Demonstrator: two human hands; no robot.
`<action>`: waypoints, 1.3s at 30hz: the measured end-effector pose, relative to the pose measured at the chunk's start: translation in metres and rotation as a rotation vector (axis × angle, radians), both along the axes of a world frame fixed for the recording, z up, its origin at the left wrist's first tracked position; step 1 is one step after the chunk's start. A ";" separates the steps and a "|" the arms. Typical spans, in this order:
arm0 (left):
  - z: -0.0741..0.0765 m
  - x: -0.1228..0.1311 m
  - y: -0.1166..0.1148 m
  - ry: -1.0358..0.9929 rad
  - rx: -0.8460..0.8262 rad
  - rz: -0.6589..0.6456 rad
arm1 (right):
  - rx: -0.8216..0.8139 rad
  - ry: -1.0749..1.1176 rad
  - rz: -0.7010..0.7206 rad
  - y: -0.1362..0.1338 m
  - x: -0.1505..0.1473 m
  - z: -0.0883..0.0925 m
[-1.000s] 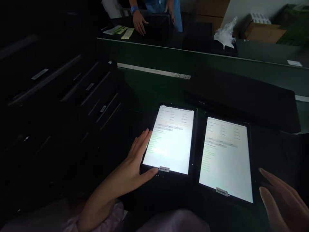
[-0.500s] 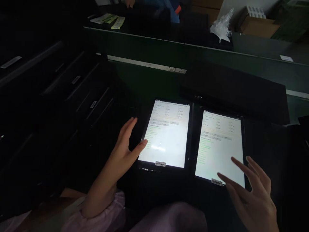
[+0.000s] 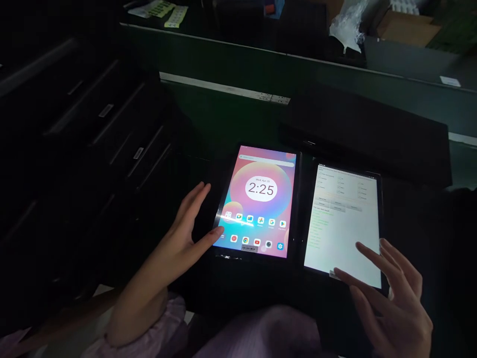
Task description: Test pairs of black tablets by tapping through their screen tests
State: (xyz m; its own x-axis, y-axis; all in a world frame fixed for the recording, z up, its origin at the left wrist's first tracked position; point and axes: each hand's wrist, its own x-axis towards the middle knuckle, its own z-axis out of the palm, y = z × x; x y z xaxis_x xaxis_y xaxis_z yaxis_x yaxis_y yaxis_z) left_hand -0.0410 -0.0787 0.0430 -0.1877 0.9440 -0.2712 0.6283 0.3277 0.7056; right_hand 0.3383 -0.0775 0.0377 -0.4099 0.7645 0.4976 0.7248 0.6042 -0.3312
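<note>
Two lit tablets lie side by side on a dark surface. The left tablet (image 3: 261, 199) shows a colourful home screen with a clock reading 2:25 and rows of app icons; a small barcode label sits near its lower edge. On the right tablet (image 3: 343, 228) is a white page with tick boxes, grey buttons and green text. My left hand (image 3: 190, 223) is open at the left tablet's lower left edge, its thumb at the screen's side. My right hand (image 3: 391, 288) is open over the lower right of the right tablet, one fingertip near its label.
A black flat box-like block (image 3: 365, 134) lies behind the tablets. At the left stand several dark slabs (image 3: 112, 114) with small labels. Along the back, a ledge carries yellow-green labels (image 3: 175, 16) and clear plastic wrap (image 3: 348, 27), with a cardboard box (image 3: 408, 27) beyond.
The left tablet's screen has gone from the white test page to the colourful home screen. Both hands keep nearly the same pose, and the view has shifted slightly.
</note>
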 end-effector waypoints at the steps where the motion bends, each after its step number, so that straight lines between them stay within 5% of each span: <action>1: 0.000 0.000 0.001 0.002 -0.008 -0.007 | 0.000 0.006 -0.002 0.000 -0.001 0.000; 20: 0.003 -0.002 0.002 -0.054 -0.033 -0.010 | 0.010 -0.039 0.107 0.001 -0.009 0.001; 39: -0.002 0.001 -0.007 -0.058 0.005 0.017 | 0.007 -0.032 -0.122 0.000 0.004 -0.009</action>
